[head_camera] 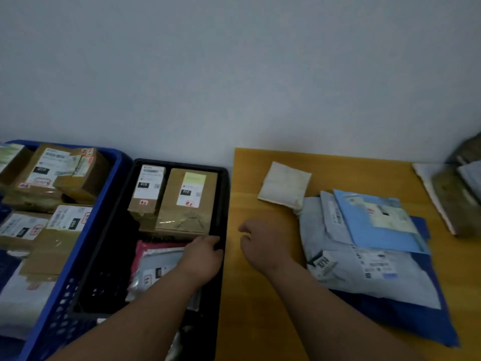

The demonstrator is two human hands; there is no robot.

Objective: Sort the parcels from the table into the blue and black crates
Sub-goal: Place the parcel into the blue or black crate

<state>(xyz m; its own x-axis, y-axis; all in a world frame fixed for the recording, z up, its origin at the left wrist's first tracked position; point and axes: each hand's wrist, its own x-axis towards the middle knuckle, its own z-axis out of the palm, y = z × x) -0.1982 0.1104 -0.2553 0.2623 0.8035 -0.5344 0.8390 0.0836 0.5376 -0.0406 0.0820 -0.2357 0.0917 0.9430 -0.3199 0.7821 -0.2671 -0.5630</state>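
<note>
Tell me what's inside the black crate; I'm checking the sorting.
Black crate: two brown boxes at the back, a pink-edged mailer in front. The left hand hides part.

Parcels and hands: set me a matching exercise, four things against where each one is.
Things:
1. white padded pouch
2. pink mailer
3. light blue envelope
4. right hand

Places:
A. in the black crate
B. above bare table
C. alone near the table's far edge
D. atop the grey mailer pile

Pairs: 1-C, 2-A, 3-D, 4-B
</note>
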